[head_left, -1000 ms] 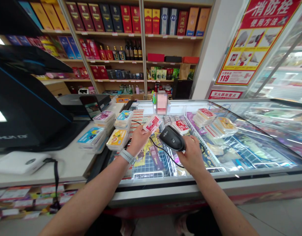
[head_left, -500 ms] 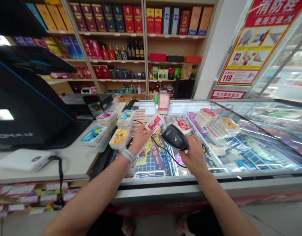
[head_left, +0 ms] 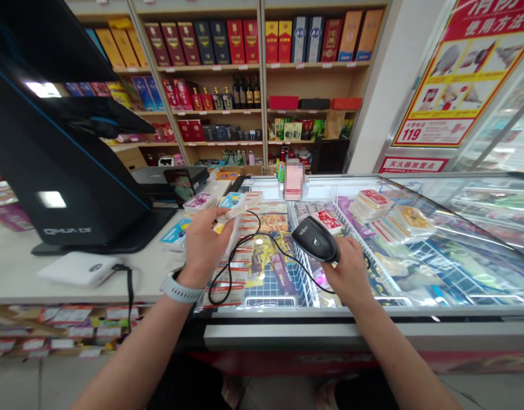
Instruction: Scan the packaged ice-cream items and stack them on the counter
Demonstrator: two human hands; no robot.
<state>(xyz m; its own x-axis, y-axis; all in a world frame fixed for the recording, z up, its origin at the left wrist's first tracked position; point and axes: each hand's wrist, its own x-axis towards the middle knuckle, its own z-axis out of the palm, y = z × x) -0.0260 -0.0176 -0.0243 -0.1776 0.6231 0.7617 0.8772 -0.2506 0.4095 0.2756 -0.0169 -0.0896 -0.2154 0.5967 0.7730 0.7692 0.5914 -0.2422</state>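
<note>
My left hand (head_left: 207, 239), with a watch on its wrist, pinches a thin, clear-edged flat plastic box (head_left: 246, 206) seen nearly edge-on. It hovers over the left stacks, partly hiding them: a purple-labelled stack (head_left: 200, 201), a blue-labelled stack (head_left: 174, 232) and another blue-labelled box (head_left: 233, 199). My right hand (head_left: 351, 265) is wrapped round a black barcode scanner (head_left: 315, 239), its head pointing left. Behind the scanner a red-and-white box (head_left: 330, 221) lies on the freezer glass. The scanner's black cable (head_left: 230, 267) loops across the glass toward my left hand.
Farther right on the freezer stand a red-labelled stack (head_left: 372, 200) and an orange-labelled stack (head_left: 411, 221). The white counter (head_left: 14, 287) at left holds a dark checkout terminal (head_left: 82, 188) and a white device (head_left: 78, 269). A propped phone (head_left: 180, 185) and shelves of boxes are behind.
My left hand has moved left with the flat box, from near the scanner to above the left stacks, turning its red label out of sight. The right hand still holds the scanner. The view has shifted left.
</note>
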